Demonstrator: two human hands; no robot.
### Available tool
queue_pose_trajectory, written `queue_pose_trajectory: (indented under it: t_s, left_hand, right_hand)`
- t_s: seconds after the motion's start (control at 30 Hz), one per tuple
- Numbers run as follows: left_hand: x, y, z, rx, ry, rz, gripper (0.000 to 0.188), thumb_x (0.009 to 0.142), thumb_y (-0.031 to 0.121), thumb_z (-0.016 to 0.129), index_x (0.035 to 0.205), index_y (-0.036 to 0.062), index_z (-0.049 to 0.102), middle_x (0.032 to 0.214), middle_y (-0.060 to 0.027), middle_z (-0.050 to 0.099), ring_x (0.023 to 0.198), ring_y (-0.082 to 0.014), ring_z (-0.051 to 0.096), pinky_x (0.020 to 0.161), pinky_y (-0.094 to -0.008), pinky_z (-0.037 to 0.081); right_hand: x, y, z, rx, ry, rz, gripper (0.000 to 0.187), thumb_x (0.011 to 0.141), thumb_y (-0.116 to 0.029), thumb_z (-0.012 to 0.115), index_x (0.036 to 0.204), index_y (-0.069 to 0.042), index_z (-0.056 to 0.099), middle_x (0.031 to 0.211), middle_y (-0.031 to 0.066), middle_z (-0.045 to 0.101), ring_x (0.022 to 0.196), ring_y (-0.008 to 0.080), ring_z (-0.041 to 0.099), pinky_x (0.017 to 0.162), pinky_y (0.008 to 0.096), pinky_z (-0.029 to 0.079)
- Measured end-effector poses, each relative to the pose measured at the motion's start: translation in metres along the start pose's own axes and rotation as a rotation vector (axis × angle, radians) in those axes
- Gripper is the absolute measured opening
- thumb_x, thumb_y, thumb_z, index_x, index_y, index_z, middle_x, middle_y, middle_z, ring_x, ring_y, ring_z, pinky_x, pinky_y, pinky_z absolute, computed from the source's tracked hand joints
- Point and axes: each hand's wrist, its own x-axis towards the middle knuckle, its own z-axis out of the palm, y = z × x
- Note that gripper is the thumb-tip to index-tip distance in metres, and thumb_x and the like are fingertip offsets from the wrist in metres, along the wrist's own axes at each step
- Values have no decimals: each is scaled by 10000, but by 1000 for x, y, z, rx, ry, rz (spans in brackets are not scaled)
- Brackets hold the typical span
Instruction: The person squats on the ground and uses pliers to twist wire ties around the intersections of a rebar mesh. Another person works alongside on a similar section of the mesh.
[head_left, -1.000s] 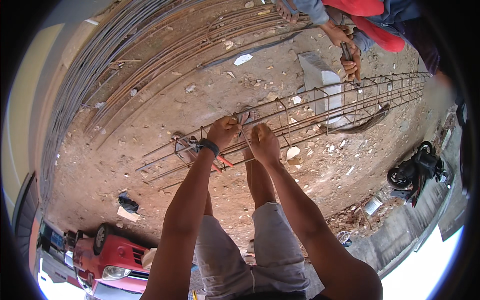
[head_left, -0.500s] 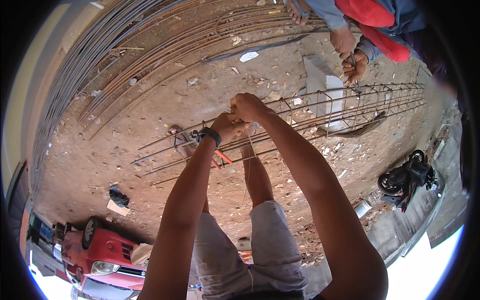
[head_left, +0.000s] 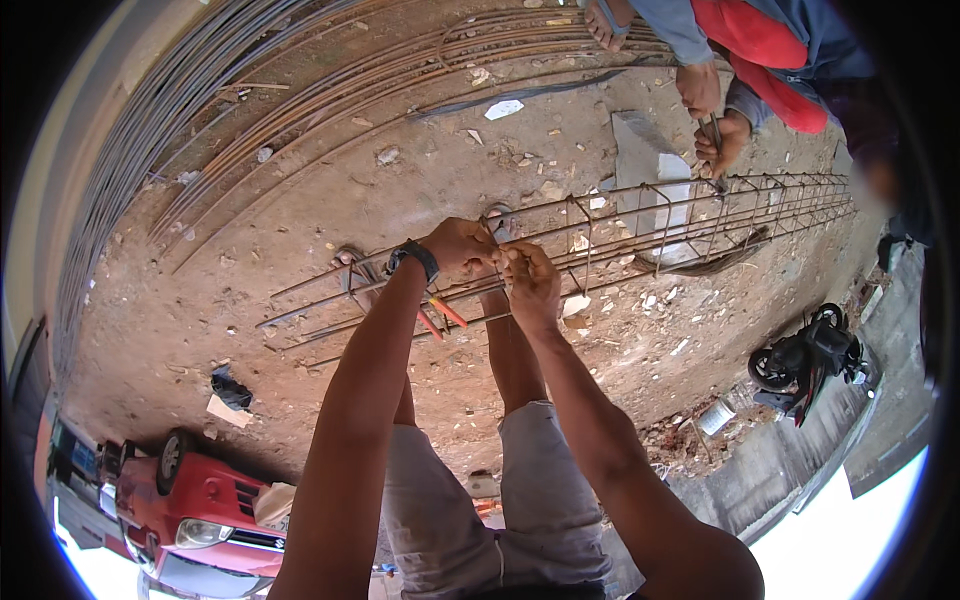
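A long rebar cage (head_left: pixel 650 240) of rusty rods and bent stirrups stretches from in front of my legs to the far right. Over its upper rods, my left hand (head_left: pixel 460 246) is closed, fingertips pinching a thin tie wire beside a stirrup. Close against it, my right hand (head_left: pixel 532 284) also pinches the thin wire, which is hard to see between the fingers. Below my left wrist, a tool with orange handles (head_left: pixel 440 316) lies among the cage rods; its head is hidden.
Another person's hands (head_left: pixel 722 142) work a tool on the cage at upper right. Long steel rods (head_left: pixel 300 110) lie along the far left. A motorbike (head_left: pixel 812 362) stands at right, a red car (head_left: pixel 205 510) at lower left. A pale slab (head_left: pixel 640 160) lies beyond the cage.
My right hand has come down and right from above my left hand. The left hand has shifted slightly, its back now showing. The other person's hands have moved a little to the right.
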Motion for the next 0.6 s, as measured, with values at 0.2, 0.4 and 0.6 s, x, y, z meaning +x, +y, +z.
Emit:
queue_pose_trajectory:
  t_s: [0.2, 0.4, 0.6]
  left_hand:
    - [4, 5, -1, 58, 87, -147, 310, 857, 337, 780, 807, 51, 673, 717, -56, 677, 529, -86, 560, 465, -233, 398]
    - [5, -6, 10, 8, 210, 32, 338, 860, 326, 789, 998, 59, 635, 722, -51, 664, 521, -81, 540, 464, -245, 393]
    - [5, -9, -3, -88, 64, 7, 421, 903, 270, 749, 1260, 89, 617, 801, -12, 670, 544, -55, 501, 479, -231, 377]
  right_hand:
    - [-6, 28, 13, 444, 231, 293, 159, 991, -158, 579, 923, -26, 637, 792, 19, 634, 624, 49, 526, 518, 218, 416]
    - [56, 48, -1, 601, -187, 882, 93, 939, -108, 596, 862, -72, 635, 677, -15, 558, 524, 57, 446, 456, 221, 328]
    - [68, 27, -8, 318, -395, 532, 86, 872, -122, 711, 935, -70, 684, 683, -8, 575, 557, 67, 479, 482, 214, 359]
